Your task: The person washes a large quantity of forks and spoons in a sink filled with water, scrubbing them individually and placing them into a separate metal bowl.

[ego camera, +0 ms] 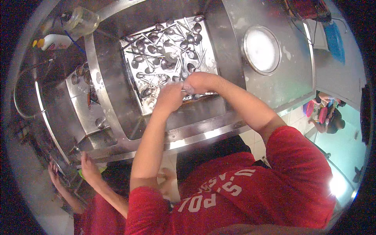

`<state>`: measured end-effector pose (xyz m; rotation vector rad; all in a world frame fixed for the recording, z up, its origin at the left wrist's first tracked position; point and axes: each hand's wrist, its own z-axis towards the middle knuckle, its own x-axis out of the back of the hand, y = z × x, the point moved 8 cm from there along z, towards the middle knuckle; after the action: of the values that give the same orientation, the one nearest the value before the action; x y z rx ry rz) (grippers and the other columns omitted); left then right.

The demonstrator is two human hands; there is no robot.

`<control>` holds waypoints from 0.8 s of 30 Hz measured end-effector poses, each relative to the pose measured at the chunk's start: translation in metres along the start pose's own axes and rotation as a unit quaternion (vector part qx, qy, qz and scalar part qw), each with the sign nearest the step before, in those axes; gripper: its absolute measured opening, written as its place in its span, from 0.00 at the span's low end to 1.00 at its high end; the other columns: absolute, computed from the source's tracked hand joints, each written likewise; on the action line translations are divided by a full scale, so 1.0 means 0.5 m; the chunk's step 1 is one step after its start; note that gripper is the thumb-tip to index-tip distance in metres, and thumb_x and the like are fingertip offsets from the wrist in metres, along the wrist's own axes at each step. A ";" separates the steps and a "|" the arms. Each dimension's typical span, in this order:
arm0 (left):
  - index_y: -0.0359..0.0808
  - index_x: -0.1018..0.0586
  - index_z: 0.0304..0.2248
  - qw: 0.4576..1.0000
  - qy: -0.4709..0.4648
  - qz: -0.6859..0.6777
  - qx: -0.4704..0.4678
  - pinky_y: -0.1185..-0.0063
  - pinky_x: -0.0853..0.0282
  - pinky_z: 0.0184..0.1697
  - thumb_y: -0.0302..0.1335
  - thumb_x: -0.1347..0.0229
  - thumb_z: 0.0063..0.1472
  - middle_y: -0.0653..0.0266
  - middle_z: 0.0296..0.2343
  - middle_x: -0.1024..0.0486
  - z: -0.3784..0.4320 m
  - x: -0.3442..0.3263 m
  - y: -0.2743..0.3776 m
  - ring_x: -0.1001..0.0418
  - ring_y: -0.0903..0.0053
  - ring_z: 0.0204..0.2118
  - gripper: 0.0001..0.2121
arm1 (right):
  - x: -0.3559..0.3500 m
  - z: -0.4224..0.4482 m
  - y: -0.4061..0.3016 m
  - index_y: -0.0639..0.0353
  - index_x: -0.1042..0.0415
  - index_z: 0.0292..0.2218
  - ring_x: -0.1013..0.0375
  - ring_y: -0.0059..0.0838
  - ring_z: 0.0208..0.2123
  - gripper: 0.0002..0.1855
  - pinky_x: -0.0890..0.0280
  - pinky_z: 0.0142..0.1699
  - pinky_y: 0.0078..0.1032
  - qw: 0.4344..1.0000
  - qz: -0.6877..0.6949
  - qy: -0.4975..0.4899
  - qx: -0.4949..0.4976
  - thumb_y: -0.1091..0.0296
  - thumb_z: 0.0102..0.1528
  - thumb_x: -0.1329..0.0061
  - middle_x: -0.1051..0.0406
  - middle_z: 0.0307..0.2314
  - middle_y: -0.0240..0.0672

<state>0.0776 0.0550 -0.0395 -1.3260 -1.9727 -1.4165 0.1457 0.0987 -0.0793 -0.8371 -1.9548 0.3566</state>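
Note:
Many metal spoons (152,49) lie scattered over the bottom of a stainless steel sink basin (179,117). My left hand (170,97) and my right hand (201,82) meet over the near side of the basin, above the spoons. Between them is a metal utensil, probably a spoon, whose thin handle shows at the fingers of my left hand. My right hand is closed around part of it, with something whitish at its fingers. Blur and the fingers hide the rest. A small round metal piece (151,103) sits in the basin's near left corner.
Right of the basin, a round metal bowl (262,50) with white foam stands on the steel counter (296,67). A second basin (95,70) with metal cups lies left. Beyond it are a glass jar (85,21) and white bottle (57,42). A co-worker's hands (91,170) are at lower left.

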 end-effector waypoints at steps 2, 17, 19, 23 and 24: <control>0.32 0.25 0.32 0.998 -0.044 0.006 0.047 0.61 0.34 0.41 0.31 0.49 0.56 0.47 0.32 0.25 0.006 -0.046 -0.035 0.27 0.52 0.37 0.10 | 0.034 -0.012 -0.035 0.59 0.26 0.32 0.26 0.47 0.31 0.15 0.31 0.36 0.42 0.999 0.039 0.011 0.015 0.56 0.51 0.55 0.26 0.27 0.47; 0.34 0.26 0.27 0.993 0.067 -0.091 0.030 0.62 0.35 0.34 0.27 0.54 0.57 0.47 0.25 0.27 -0.045 0.010 -0.059 0.28 0.52 0.30 0.07 | 0.082 -0.053 0.054 0.61 0.29 0.27 0.27 0.27 0.26 0.14 0.34 0.32 0.27 0.902 0.409 0.057 -0.122 0.63 0.43 0.39 0.27 0.21 0.34; 0.34 0.27 0.27 0.989 0.075 -0.120 0.041 0.63 0.35 0.34 0.26 0.54 0.57 0.46 0.25 0.28 -0.046 0.019 -0.053 0.29 0.52 0.30 0.06 | 0.093 -0.039 0.094 0.61 0.29 0.27 0.27 0.24 0.25 0.13 0.34 0.30 0.24 0.899 0.390 0.181 -0.087 0.66 0.44 0.39 0.27 0.22 0.32; 0.32 0.28 0.26 0.965 0.133 -0.219 0.050 0.66 0.36 0.35 0.23 0.56 0.56 0.47 0.24 0.29 -0.044 0.014 -0.037 0.31 0.51 0.32 0.06 | 0.128 -0.050 0.118 0.64 0.30 0.32 0.27 0.22 0.25 0.12 0.33 0.28 0.22 0.754 0.504 0.403 -0.124 0.68 0.49 0.43 0.28 0.25 0.32; 0.32 0.28 0.26 0.965 0.134 -0.219 0.053 0.66 0.36 0.35 0.23 0.56 0.56 0.47 0.24 0.29 -0.042 0.009 -0.026 0.31 0.51 0.32 0.06 | 0.125 -0.060 0.118 0.64 0.31 0.34 0.27 0.23 0.25 0.12 0.33 0.29 0.23 0.648 0.585 0.461 -0.158 0.68 0.50 0.44 0.28 0.25 0.32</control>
<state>0.0598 0.0378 -0.0340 -0.6298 -2.1966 -1.5529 0.1753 0.1816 -0.0558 -1.9797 -0.2907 0.2068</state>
